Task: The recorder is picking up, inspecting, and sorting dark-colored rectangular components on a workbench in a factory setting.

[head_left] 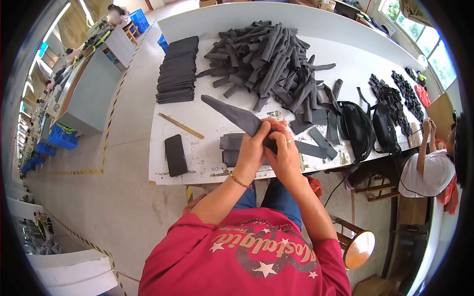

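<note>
Black smartphone lies on the white table, near a wooden stick. Tapered grey fabric piece is held above the table: left hand clamped on it, right hand pinching its lower end. Black bag at right.

A black phone lies flat; a round stool stands at lower right.

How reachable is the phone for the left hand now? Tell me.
Probably yes: the phone lies uncovered nearby, with only low folded cloth between, though the left hand is holding a grey strip.
</note>
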Motion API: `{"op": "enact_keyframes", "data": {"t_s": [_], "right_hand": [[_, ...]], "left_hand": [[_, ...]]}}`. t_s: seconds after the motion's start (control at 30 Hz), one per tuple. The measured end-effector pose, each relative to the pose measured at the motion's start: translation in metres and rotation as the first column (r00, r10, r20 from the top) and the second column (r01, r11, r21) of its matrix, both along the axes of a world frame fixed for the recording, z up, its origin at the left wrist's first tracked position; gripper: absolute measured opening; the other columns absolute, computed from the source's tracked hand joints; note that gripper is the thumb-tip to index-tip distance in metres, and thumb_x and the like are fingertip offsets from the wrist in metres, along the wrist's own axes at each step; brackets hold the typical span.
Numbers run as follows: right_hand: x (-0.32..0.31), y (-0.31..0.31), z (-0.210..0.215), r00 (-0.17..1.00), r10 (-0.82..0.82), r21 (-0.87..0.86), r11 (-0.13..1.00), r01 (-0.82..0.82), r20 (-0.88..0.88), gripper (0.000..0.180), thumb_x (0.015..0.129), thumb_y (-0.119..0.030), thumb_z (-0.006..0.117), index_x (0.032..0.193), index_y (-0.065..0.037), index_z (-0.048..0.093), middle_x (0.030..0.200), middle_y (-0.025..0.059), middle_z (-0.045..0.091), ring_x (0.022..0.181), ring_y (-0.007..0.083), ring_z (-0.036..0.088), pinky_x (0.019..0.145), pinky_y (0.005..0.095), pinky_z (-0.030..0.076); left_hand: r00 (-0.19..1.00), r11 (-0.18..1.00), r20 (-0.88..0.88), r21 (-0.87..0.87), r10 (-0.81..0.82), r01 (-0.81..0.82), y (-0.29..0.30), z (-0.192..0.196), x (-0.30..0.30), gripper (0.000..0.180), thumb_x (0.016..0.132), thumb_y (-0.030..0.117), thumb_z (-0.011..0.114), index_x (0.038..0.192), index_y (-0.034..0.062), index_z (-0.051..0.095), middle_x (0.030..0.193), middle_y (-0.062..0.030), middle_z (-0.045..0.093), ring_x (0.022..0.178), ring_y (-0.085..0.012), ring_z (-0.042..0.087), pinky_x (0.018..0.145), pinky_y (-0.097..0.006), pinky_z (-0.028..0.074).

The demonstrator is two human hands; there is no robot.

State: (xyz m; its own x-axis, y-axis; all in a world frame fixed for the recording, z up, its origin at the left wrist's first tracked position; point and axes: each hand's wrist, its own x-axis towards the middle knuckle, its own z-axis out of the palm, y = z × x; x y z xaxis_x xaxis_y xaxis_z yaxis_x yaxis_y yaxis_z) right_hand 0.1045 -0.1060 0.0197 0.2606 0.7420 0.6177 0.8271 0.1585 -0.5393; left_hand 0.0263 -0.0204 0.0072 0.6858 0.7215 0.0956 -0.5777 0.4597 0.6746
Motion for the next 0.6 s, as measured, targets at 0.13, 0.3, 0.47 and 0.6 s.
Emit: {"op": "enact_keyframes", "data": {"t_s": [0.13, 0.3, 0.47, 0.6], "right_hand": [[0.01, -0.019, -0.002, 1.0, 0.017, -0.08, 0.997, -0.017, 0.008, 0.033, 0.077, -0.003, 0.07, 0.104, -0.002, 0.052, 0.105, 0.0179, 0.056, 0.097, 0.0398, 0.057, 0.08, 0.0459, 0.048], [0.008, -0.003, -0.001, 0.995, 0.099, -0.037, 0.994, -0.1, -0.009, 0.026, 0.078, 0.0, 0.07, 0.099, -0.002, 0.054, 0.101, 0.0172, 0.059, 0.085, 0.036, 0.062, 0.072, 0.0437, 0.05], [0.015, -0.011, -0.006, 0.993, 0.093, -0.165, 0.981, -0.103, -0.069, 0.026, 0.079, -0.005, 0.073, 0.098, -0.002, 0.056, 0.102, 0.0166, 0.06, 0.086, 0.0377, 0.062, 0.07, 0.0441, 0.051], [0.026, -0.009, -0.006, 0.988, 0.149, -0.035, 0.988, -0.148, 0.028, 0.019, 0.078, -0.001, 0.073, 0.089, -0.001, 0.058, 0.097, 0.0143, 0.06, 0.08, 0.0353, 0.063, 0.066, 0.042, 0.052]], "left_hand": [[0.995, 0.992, 0.054, -0.102, 0.082, -0.076, 0.014, 0.003, -0.008, 0.027, 0.101, 0.025, 0.052, 0.107, -0.0006, 0.062, 0.105, -0.0159, 0.069, 0.115, -0.0274, 0.06, 0.102, -0.04, 0.044], [0.998, 0.991, 0.067, -0.135, 0.003, 0.006, -0.006, -0.018, 0.002, 0.03, 0.101, 0.026, 0.053, 0.113, -0.0004, 0.059, 0.108, -0.0171, 0.068, 0.119, -0.0295, 0.058, 0.107, -0.042, 0.041], [1.0, 0.968, -0.008, -0.251, -0.012, 0.009, 0.003, -0.01, -0.005, 0.031, 0.101, 0.025, 0.053, 0.117, -0.0008, 0.057, 0.108, -0.0164, 0.068, 0.116, -0.0307, 0.059, 0.105, -0.044, 0.043], [0.989, 0.972, 0.066, -0.204, 0.133, -0.117, 0.022, 0.012, -0.007, 0.035, 0.1, 0.026, 0.054, 0.122, -0.0017, 0.053, 0.104, -0.0157, 0.067, 0.108, -0.031, 0.063, 0.1, -0.043, 0.047]]}}
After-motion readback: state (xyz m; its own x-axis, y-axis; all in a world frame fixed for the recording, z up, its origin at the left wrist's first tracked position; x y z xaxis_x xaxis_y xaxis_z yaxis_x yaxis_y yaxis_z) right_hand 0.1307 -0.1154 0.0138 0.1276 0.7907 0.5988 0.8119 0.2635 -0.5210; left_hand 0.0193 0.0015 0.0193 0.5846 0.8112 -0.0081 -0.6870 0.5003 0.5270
